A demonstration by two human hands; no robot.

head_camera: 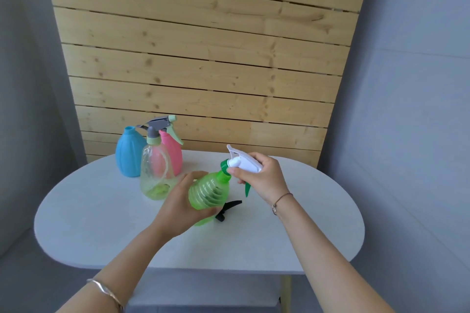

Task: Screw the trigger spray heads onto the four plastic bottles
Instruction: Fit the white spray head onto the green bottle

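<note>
Left grip [178, 202] clamped round green bottle [207, 194], right grip [264, 178] clamped on spray head [245, 160]; I'd keep collar [224, 165] square, then twist.

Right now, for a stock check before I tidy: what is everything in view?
green bottle: one, translucent green, tilted above table.
white spray head: one, white and green, at green bottle's neck.
clear bottle: one, yellowish clear, standing, table's back left.
grey spray head: one, grey and pale green, on clear bottle.
pink bottle: one, pink, behind clear bottle; top hidden.
blue bottle: one, blue, leftmost, neck bare.
black spray head: one, black, lying behind green bottle.
table: one, white, oval.
wooden panel: one, pale wood, behind table.
left hand: grips green bottle.
right hand: grips white spray head.
</note>
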